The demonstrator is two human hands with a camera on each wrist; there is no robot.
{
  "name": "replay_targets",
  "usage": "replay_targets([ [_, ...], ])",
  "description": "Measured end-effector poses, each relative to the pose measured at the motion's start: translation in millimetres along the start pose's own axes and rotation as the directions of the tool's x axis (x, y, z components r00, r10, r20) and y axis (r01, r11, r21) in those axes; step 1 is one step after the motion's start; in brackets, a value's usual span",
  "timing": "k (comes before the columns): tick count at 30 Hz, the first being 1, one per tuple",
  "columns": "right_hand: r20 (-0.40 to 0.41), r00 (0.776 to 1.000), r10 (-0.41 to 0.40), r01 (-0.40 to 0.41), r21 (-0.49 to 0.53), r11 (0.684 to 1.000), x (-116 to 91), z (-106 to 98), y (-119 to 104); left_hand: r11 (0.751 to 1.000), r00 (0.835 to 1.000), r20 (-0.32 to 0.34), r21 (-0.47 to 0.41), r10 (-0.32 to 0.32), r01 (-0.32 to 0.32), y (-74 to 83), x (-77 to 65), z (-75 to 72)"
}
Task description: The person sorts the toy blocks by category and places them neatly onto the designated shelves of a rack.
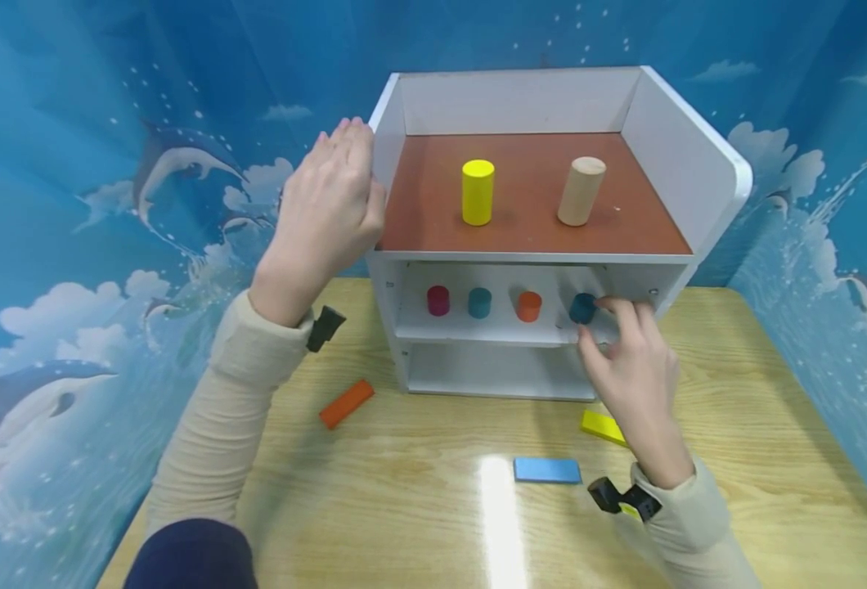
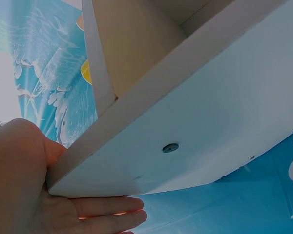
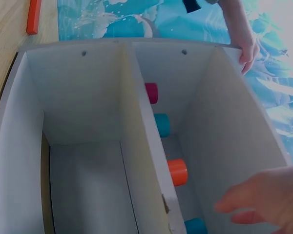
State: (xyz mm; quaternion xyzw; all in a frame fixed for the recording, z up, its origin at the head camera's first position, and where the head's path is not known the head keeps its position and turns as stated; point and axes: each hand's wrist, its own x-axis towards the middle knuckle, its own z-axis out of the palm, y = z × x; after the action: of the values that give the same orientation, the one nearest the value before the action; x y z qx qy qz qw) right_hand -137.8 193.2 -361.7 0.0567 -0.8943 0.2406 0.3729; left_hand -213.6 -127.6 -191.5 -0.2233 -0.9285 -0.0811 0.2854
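Standing uncropped, head view: blue cylinder [image 1: 582, 307]

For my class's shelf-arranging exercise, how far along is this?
Apparently done: short crimson cylinder, teal cylinder and orange cylinder stand inside the white shelf unit; tall yellow cylinder and pale wooden cylinder stand on its brown top.
In hand: the right hand is at the dark-blue cylinder, not clearly gripping; the left hand is against the unit's side.
Possibly left: rectangular orange block, blue block and yellow block on the table.
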Motion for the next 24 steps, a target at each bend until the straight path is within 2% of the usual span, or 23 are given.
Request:
replay_targets([
  [6,0.003,0.998,-0.067,0.067,0.070,0.995,-8,-12,2,1.000,1.000,-0.005,-0.003,0.007,-0.007,-0.3,-0.1,0.2],
  [10,0.038,0.990,-0.134,0.126,0.163,0.979,-13,-16,6,1.000,1.000,0.002,-0.002,0.006,-0.006,-0.6,-0.3,0.1],
  [13,0.077,0.976,-0.206,0.180,0.255,0.950,-16,-18,11,1.000,1.000,0.002,0.001,0.005,-0.005,-0.8,-0.4,-0.1],
  [18,0.088,0.936,-0.341,0.288,0.369,0.884,-23,-18,21,1.000,1.000,0.001,-0.001,0.007,-0.007,-1.1,-0.2,0.0],
  [24,0.109,0.899,-0.423,0.338,0.442,0.831,-37,-15,32,1.000,1.000,0.003,0.007,0.011,-0.011,-0.9,0.0,-0.3],
])
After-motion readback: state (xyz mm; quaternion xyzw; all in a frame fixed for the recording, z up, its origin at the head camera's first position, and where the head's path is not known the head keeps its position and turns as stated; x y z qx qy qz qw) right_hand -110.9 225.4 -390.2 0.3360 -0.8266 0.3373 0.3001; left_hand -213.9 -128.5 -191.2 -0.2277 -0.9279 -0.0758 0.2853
